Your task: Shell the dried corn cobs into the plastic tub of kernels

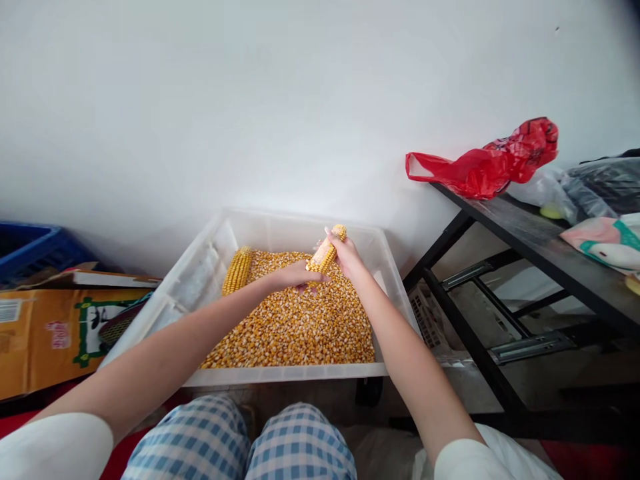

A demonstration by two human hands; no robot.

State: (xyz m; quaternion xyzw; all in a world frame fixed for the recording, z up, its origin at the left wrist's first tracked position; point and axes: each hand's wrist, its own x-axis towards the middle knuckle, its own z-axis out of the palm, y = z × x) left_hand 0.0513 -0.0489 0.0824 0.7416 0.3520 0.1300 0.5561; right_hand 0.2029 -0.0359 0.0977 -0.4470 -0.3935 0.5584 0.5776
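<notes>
A partly shelled corn cob (325,255) is tilted above a heap of loose corn kernels (300,327), with a bare pale strip along its side. My right hand (349,257) is closed around its upper part. At the cob's lower end, my left hand (293,274) lies against or just beneath it. The left fingers are mostly hidden and blurred, so their grip does not show. Another cob (237,270), full of yellow kernels, rests on the heap at the left. Heap and cobs are inside a translucent plastic bin (280,375).
At the right, a black table frame (465,320) stands close to the bin, with a red plastic bag (487,163) on top. A cardboard box (45,340) and a blue crate (37,250) are at the left. Behind the bin rises a white wall (300,113).
</notes>
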